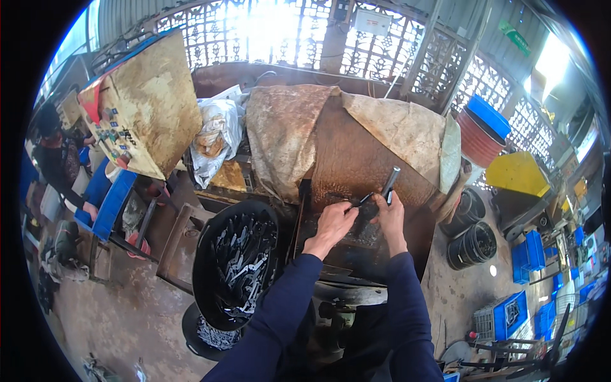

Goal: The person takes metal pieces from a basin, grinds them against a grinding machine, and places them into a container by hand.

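Both my hands are over the dark, grimy work surface (364, 239) of a machine covered with stained cloth. My left hand (333, 226) pinches a thin dark metal piece (365, 198) between thumb and fingertips. Close beside it, my right hand (391, 221) has its fingers closed at the lower end of a silver rod (392, 181), which sticks up and away from me. The fingers partly hide where the dark piece and the rod meet, so I cannot tell whether they touch. To my left, a black tub (202, 270) holds many flat dark and silver metal strips.
Below that tub stands another black container (190, 331) of small silver parts. A stained control box (149, 105) is at left, with a co-worker (58, 162) beyond it. Black buckets (472, 247) stand on the floor at right, near blue crates (527, 258). Brown cloth (356, 149) drapes the machine ahead.
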The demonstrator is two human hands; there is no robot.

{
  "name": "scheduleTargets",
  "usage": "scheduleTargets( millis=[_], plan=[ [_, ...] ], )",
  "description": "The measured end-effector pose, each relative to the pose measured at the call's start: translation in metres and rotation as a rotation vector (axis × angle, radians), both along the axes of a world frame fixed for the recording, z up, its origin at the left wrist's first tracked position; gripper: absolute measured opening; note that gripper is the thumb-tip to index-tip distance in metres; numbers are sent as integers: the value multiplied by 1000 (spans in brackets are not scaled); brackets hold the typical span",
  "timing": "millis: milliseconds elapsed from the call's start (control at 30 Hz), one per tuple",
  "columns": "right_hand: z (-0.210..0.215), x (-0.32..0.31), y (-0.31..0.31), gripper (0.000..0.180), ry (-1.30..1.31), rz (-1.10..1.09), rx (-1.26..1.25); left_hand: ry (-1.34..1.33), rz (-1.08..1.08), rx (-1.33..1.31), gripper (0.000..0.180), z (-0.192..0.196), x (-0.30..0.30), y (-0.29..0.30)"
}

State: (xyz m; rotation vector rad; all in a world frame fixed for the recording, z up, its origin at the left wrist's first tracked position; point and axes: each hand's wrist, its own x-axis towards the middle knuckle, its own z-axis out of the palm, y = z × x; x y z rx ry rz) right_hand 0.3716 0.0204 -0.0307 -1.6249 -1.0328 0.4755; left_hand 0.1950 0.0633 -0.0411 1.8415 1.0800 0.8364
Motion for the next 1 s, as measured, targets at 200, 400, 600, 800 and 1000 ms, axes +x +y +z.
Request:
scheduleTargets(
  millis=[200, 400, 600, 800, 1000],
  plan=[
    [-5, -1, 3, 29, 65, 33, 30, -161, 40, 94, 31, 0, 2, -6],
    [-3, 4, -2, 30, 77, 43, 8, -152, -49, -18, 31, 19, 0, -13],
    [2, -6, 0, 27, 89, 17, 46, -238, -65, -23, 33, 21, 0, -16],
    [14, -12, -2, 26, 17, -7, -18, -311, -63, -39, 34, 21, 9, -19],
    [0, -4, 2, 26, -47, -13, 35, -309, -105, -37, 33, 17, 15, -22]
  ],
)
